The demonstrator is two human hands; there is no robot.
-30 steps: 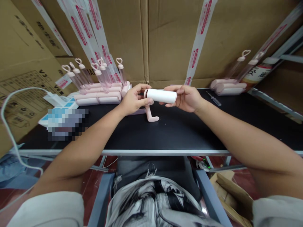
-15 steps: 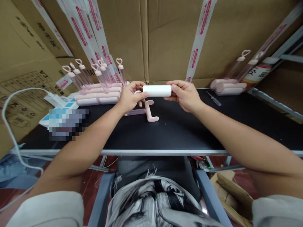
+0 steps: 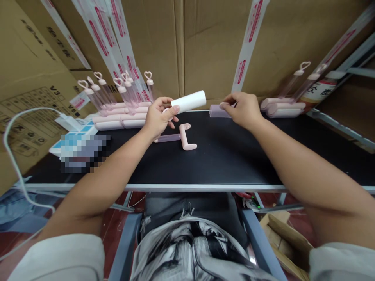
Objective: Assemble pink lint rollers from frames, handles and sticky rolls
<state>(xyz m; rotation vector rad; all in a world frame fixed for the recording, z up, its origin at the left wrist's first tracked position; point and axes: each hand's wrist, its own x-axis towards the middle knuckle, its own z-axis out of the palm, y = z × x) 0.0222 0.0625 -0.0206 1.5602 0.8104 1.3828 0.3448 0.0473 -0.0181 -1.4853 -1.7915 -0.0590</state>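
The left hand (image 3: 159, 119) held one end of a white roll (image 3: 190, 101) up above the tabletop (image 3: 228, 160), its fingers pinching that end. Maybe this kept the other end free, as it poked out tilted up to the right. A small pink round bit (image 3: 167, 114) sat by those fingers; I could not tell if it was joined on. The right hand (image 3: 241, 110) pinched a see-through pink piece (image 3: 217, 111) between its thumb and fingers, apart from the roll.

A pink bracket (image 3: 183, 136) lay between the arms, perhaps to be easy to reach, with a see-through stick (image 3: 168, 138) beside it. There was open room from the bracket to the front edge, but a cardboard wall (image 3: 211, 50) stood close behind the hands.
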